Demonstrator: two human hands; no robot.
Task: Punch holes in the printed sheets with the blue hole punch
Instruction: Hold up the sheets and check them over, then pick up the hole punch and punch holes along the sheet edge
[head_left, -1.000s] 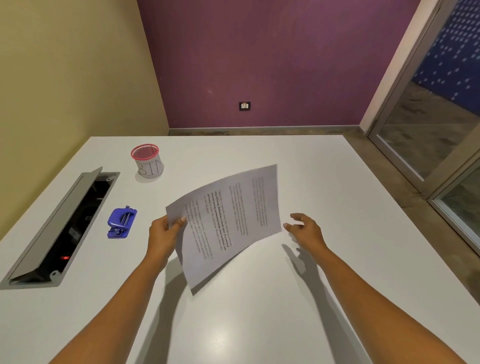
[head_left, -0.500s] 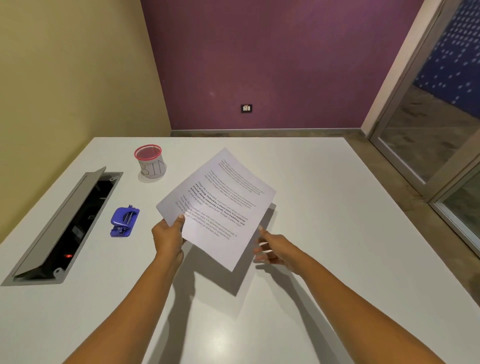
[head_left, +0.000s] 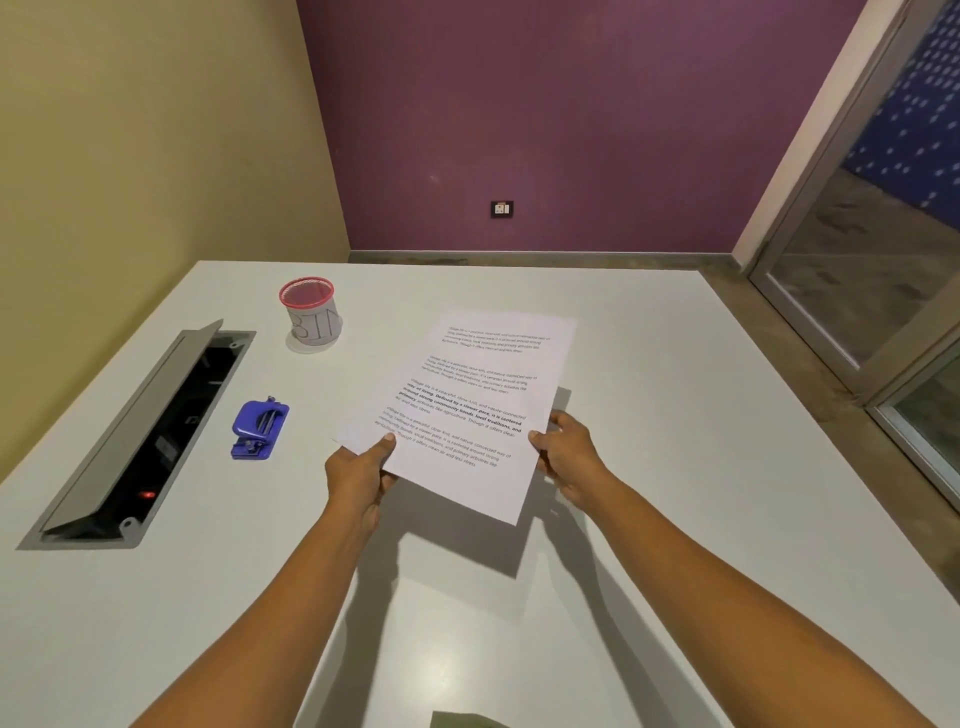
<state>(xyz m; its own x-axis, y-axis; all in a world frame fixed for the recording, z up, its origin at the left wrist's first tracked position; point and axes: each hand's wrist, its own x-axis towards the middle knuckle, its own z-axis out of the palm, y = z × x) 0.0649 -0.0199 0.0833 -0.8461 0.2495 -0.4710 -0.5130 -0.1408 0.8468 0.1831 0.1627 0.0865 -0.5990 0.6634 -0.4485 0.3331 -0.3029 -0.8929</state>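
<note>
Printed sheets (head_left: 467, 410): held clear of the bench (head_left: 649, 364), to the right of the blue hole punch (head_left: 260, 428), text side up; the number of sheets cannot be told.
Left hand (head_left: 358, 473): the near left corner is pinched, thumb on top, fingers hidden beneath.
Right hand (head_left: 569, 457): the right edge is gripped, thumb on the upper face.
Blue hole punch: lies untouched on the bench, apart from both hands.
Release: one hand must be freed to work the punch; paper held by a single corner is judged likely to sag or fan apart.
Sheet edges: if not squared before insertion, holes would be set unevenly or into the text.
Cable hatch (head_left: 140, 431): open, just left of the punch; a punch pressed off-centre could be skidded toward it.
Red mesh cup (head_left: 310, 312): stands beyond the punch, outside the likely path.
</note>
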